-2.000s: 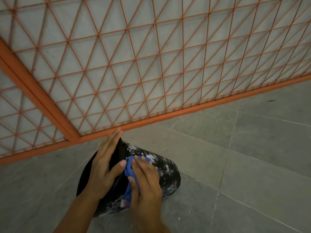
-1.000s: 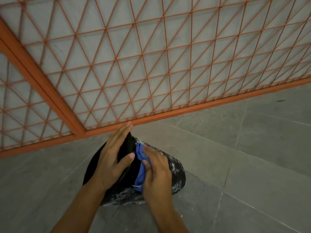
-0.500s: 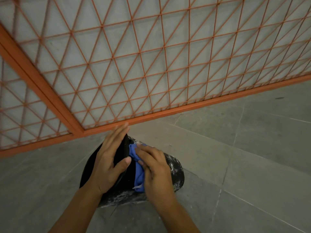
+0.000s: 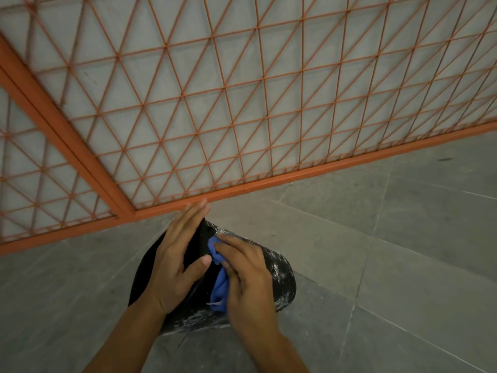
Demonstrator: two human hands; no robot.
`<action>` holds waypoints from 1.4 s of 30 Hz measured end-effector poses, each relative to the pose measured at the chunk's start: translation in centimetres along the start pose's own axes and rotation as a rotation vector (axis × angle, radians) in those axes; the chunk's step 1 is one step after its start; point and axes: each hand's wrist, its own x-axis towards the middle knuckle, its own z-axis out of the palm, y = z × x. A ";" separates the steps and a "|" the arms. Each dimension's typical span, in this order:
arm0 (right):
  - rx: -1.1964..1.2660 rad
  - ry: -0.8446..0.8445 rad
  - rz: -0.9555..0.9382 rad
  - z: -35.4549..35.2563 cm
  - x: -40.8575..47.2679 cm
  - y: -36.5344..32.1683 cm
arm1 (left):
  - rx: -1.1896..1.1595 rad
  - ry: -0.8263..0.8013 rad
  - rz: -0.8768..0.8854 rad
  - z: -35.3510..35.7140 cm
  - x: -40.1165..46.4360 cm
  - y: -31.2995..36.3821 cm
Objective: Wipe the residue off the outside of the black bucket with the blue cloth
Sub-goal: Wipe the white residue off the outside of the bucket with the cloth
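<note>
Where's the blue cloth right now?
Low centre of the head view: the blue cloth is pressed onto the black bucket under the right hand, beside the left hand.

Orange mesh fence [image 4: 215, 109] w/ grey tile floor [image 4: 390, 251].

Setting: bare utility or service area, exact type unclear. Floor [image 4: 403, 251] of large grey stone-look tiles with thin pale joints. Orange-painted metal mesh fence [image 4: 215, 103] on a heavy frame stands at floor level, pale grey wall behind it. No furniture visible.
</note>
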 end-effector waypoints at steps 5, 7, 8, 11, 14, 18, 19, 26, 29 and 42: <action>0.025 0.027 0.099 -0.7 -0.7 1.4 | -0.022 0.020 -0.044 -0.3 -0.1 0.0; 0.071 0.036 0.149 -0.4 -0.7 0.3 | -0.020 0.019 -0.031 -0.1 -0.1 0.0; 0.062 0.036 0.134 -0.1 -0.6 -0.3 | -0.019 0.024 -0.032 -0.1 0.0 -0.1; 0.067 -0.010 0.092 0.1 -1.2 0.1 | -0.030 0.044 -0.053 -0.3 -0.1 -0.2; 0.077 0.059 0.156 0.0 -2.8 0.6 | -0.024 0.023 -0.031 -0.1 -0.1 0.1; -0.024 0.047 0.027 0.4 -2.6 -0.7 | -0.023 0.052 -0.041 0.0 -0.2 -0.3; -0.063 0.039 0.034 0.2 -2.2 -0.6 | -0.022 0.061 -0.054 -0.1 -0.2 -0.3; -0.072 0.126 0.020 1.5 -3.9 -0.8 | -0.028 0.062 -0.031 -0.1 -0.2 -0.2; -0.018 0.096 0.101 0.0 -2.3 0.8 | -0.014 0.057 -0.036 -0.1 -0.1 -0.1; -0.085 0.165 0.143 -0.3 -4.2 1.8 | -0.023 0.033 0.003 0.1 0.1 0.1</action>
